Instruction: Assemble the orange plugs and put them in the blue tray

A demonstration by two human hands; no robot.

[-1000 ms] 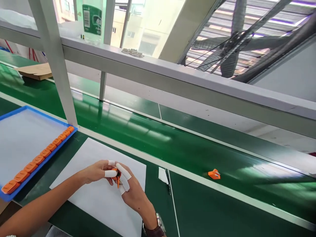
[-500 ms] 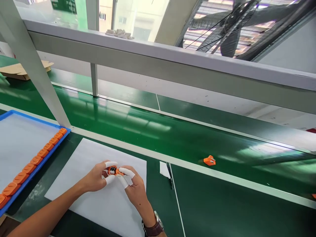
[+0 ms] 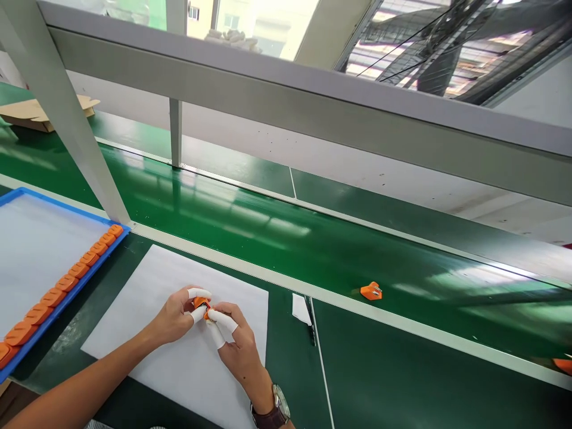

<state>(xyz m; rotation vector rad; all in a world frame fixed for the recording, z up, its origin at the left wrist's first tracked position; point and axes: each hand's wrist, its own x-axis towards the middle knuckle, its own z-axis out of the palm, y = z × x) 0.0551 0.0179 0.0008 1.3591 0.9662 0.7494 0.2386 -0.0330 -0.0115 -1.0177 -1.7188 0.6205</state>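
Observation:
Both hands meet over a white sheet (image 3: 156, 280) on the green bench. My left hand (image 3: 176, 314) and my right hand (image 3: 232, 339), fingertips in white finger cots, pinch a small orange plug part (image 3: 201, 304) between them. A watch sits on my right wrist. On the green conveyor belt (image 3: 268, 238) to the right lies another orange plug part (image 3: 370, 291) with metal prongs. At the left, a blue tray (image 3: 67, 301) holds a row of several orange parts (image 3: 62, 283) along its near edge.
A grey metal frame post (image 3: 67, 119) and crossbar (image 3: 313, 113) stand over the belt. A cardboard piece (image 3: 40, 113) lies at the far left. A small white tag (image 3: 300, 308) lies by the belt rail. An orange piece (image 3: 563, 364) shows at the right edge.
The hands have turned the orange part and closed tighter around it. The loose plug part on the belt has drifted left.

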